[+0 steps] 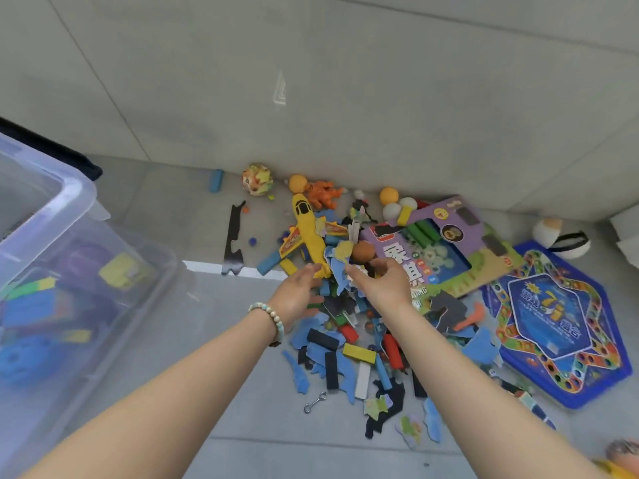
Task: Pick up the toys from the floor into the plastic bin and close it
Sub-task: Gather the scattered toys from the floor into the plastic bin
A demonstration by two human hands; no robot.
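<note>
A clear plastic bin (77, 193) stands on the floor at the left, with several colourful toys visible through its wall. A heap of toys (349, 344) lies ahead: blue and black puzzle pieces, coloured blocks and a yellow toy plane (306, 233). My left hand (297, 293), with a bead bracelet on the wrist, is spread open with its fingertips at the plane's tail. My right hand (382, 283) curls over the heap just below a brown ball (363, 252). Whether my right hand grips any piece is hidden by its fingers.
A purple game box (446, 250) and a blue star-shaped board (560, 323) lie to the right. Orange and white balls (389, 195), an orange figure (323, 195) and a blue block (217, 180) sit along the grey wall. A metal hook (314, 402) lies on the floor.
</note>
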